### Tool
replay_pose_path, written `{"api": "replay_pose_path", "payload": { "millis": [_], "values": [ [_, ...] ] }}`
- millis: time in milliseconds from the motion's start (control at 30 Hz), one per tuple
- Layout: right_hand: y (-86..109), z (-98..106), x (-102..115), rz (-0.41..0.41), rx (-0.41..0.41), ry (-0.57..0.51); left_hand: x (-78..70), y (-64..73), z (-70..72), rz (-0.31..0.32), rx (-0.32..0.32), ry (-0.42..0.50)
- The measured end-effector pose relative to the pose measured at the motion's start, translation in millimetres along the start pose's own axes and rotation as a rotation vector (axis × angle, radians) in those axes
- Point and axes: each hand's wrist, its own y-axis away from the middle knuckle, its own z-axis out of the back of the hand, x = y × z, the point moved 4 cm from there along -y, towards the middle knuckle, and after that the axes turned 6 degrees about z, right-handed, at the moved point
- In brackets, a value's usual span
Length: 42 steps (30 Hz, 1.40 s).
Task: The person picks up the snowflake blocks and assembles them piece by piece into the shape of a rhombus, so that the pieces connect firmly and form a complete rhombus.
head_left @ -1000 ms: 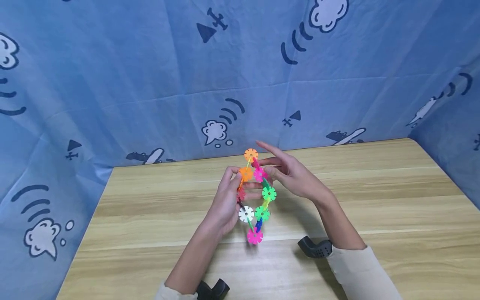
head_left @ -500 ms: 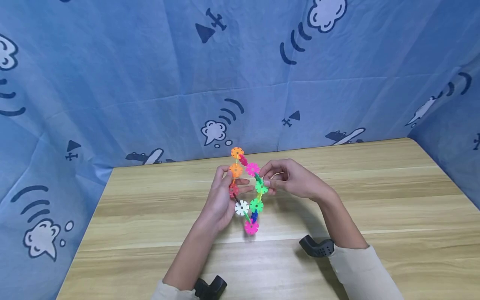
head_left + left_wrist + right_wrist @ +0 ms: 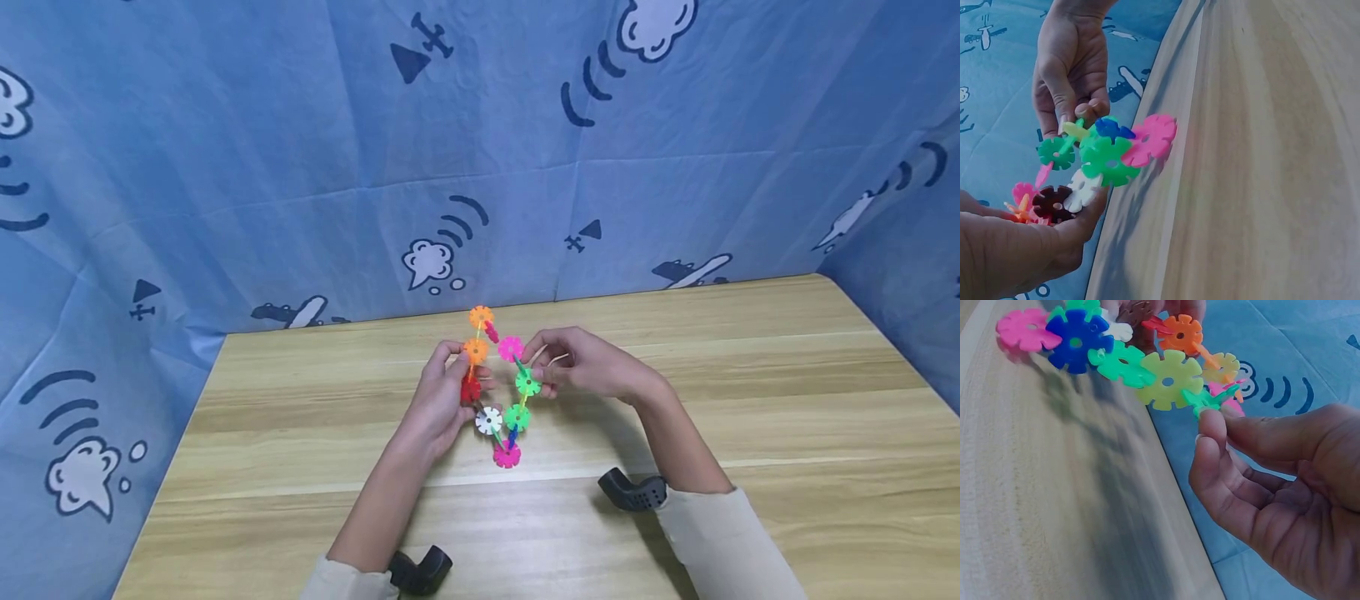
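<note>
A loop of slotted snowflake discs in many colours is held up over the table between both hands. My left hand grips its left side by the orange and red discs, thumb in front and fingers behind. On the opposite side, my right hand pinches a green disc between thumb and fingertips. An orange disc tops the loop, and a pink disc hangs lowest. Blue and pale yellow discs show large in the right wrist view. The left hand partly hides the brown disc.
Under the hands lies a wood-grain table. A blue printed cloth hangs along its back and sides. Black curved mounts sit at the right wrist and left wrist.
The right hand has moved down from the pink disc to the green one, its raised index finger now bent in. The loop has shifted slightly left and spread wider, with the left hand still gripping it.
</note>
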Motion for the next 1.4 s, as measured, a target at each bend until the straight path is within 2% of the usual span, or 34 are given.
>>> {"api": "replay_pose_path", "payload": {
  "millis": [267, 467, 700, 800, 900, 1033, 1167, 1400],
  "values": [
    [-0.4, -2.9, -5.8, 0.012, 0.067, 0.004, 2.7, -3.9, 2.0, -0.009, -0.020, -0.048],
    [-1.7, -3.3, -8.9, 0.005, 0.065, 0.002, 3.8, -5.7, 3.2, -0.003, -0.028, -0.049],
    [-3.2, -4.8, -12.7, -0.013, 0.072, -0.007, 6.2, -7.5, 4.7, 0.014, -0.004, -0.063],
    [-4.1, -3.3, -15.3, -0.020, 0.068, -0.018, 4.9, -7.5, 6.4, 0.010, -0.020, -0.090],
    [-4.6, -1.6, -18.9, -0.031, 0.063, -0.036, 1.7, -9.4, 7.1, -0.009, -0.048, -0.170],
    [-4.6, -0.4, -23.4, -0.044, 0.060, -0.057, -3.5, -14.7, 7.7, -0.035, -0.123, -0.347],
    [-6.8, -1.1, -25.8, -0.041, 0.056, -0.053, -7.5, -19.7, 10.1, -0.026, -0.187, -0.493],
    [-14.9, -3.2, -32.5, -0.033, 0.020, -0.041, -13.3, -26.6, 16.0, -0.018, -0.222, -0.660]
  ]
}}
